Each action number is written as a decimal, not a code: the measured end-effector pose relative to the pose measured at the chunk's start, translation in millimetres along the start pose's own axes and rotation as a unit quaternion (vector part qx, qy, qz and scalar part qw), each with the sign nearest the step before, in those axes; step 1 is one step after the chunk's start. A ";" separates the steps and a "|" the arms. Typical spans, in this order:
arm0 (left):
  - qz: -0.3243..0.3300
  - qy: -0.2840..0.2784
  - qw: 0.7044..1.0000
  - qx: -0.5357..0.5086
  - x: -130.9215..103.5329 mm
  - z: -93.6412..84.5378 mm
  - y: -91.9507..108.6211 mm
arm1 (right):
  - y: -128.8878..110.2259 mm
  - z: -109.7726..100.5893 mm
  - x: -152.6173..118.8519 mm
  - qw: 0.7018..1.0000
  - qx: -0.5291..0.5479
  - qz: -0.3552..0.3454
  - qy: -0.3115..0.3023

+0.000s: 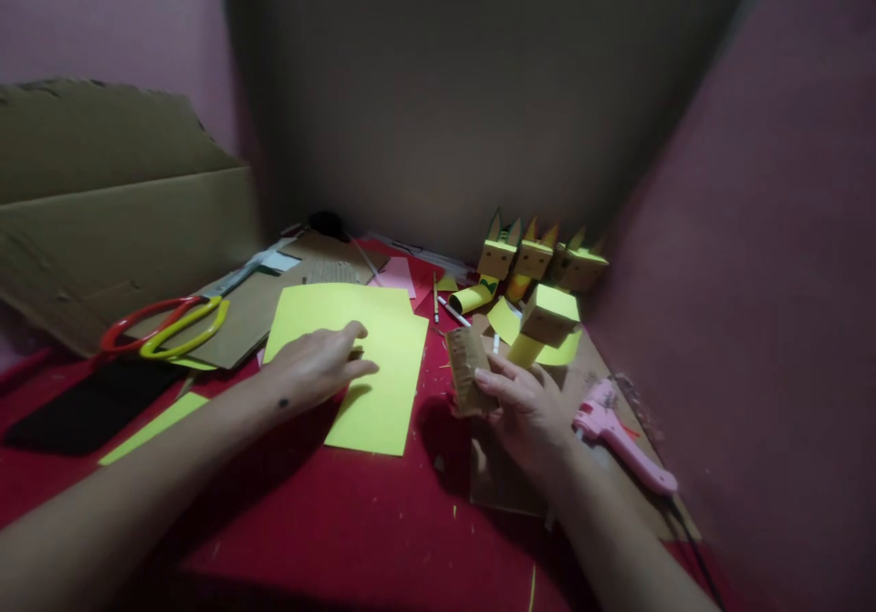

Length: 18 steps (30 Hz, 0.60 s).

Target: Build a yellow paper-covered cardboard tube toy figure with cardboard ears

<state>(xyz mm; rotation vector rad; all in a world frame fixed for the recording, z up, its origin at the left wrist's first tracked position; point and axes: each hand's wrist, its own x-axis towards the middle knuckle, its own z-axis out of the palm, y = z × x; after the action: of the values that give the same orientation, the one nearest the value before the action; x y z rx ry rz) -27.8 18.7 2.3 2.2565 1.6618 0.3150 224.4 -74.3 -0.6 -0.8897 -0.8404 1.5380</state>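
Note:
My left hand (325, 363) is over a sheet of yellow paper (380, 393), thumb and fingers apart with nothing between them. Whether its fingertips touch the sheet I cannot tell. In my right hand (524, 402) is a small brown cardboard piece (468, 370), gripped between thumb and fingers and tilted above the red table. Just behind that hand stands a cardboard box shape with a yellow top (551, 313) on a yellow tube. A pink glue gun (626, 443) lies to the right of my right wrist.
Scissors (164, 327) with red and yellow handles lie at the left, near a black flat item (88, 407). Cardboard animal figures (537, 254) with pointed ears stand at the back right. A pencil (436, 297) lies mid-table. A large cardboard panel (123, 229) leans at left.

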 end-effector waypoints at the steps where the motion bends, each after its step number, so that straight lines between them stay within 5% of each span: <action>1: 0.001 -0.001 1.000 0.002 0.5 7.2 -0.4 | -0.6 0.8 0.1 1.000 0.005 -0.001 0.006; 6: 0.024 0.003 0.998 -0.053 -1.9 23.1 5.7 | -7.0 3.2 0.8 1.000 -0.004 -0.005 0.022; 13: 0.089 -0.016 0.968 -0.235 0.8 4.1 13.2 | -7.5 2.8 8.7 0.999 -0.025 -0.019 0.034; 18: 0.038 -0.061 0.921 -0.382 3.6 -6.1 29.9 | -1.8 2.8 11.4 0.999 -0.019 -0.027 0.042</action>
<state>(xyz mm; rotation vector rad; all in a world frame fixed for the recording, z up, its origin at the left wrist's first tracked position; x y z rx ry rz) -2.5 14.7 19.3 1.6959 1.1077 0.6873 221.6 -62.9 1.1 -0.9449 -0.8298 1.4323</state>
